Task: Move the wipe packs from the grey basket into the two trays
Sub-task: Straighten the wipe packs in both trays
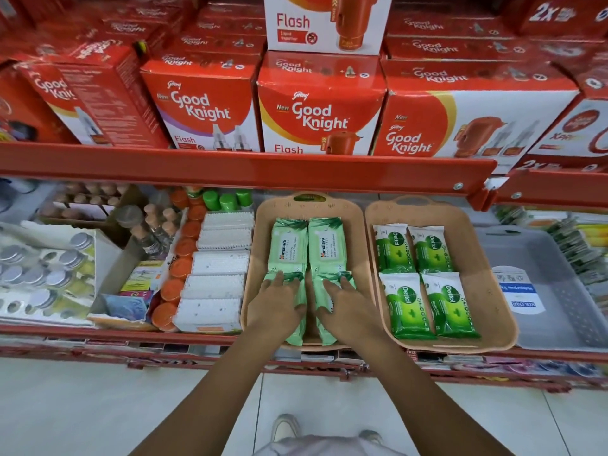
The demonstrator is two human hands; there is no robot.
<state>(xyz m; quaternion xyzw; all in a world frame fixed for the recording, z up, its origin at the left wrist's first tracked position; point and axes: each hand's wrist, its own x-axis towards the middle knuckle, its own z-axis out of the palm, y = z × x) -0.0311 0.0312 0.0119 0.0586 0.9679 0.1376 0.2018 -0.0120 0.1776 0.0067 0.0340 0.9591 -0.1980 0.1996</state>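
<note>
Reaching forward over the red shelf edge (131,332), both bare arms stretch into the left tan tray (263,212). The left hand (279,299) lies palm down with its fingers spread flat on the near-left pale green Himalaya wipe pack (294,334). The right hand (345,306) lies the same way, fingers spread, on the near-right Himalaya pack (324,335); neither hand is curled around anything. Two more Himalaya packs (289,246) lie side by side at the back of this tray, touching the near pair.

Just beside it on the right stands the second tan tray (487,291), holding four bright green Dettol wipe packs (406,307) in two rows of two. Right of that sits the grey basket (566,291), with no wipe packs in it, only a white and blue label (519,289) on its inner wall. Left of the trays lie white cotton bud boxes (217,286) and a row of orange-capped bottles (174,289). Red Good Knight boxes (320,110) fill the shelf above.
</note>
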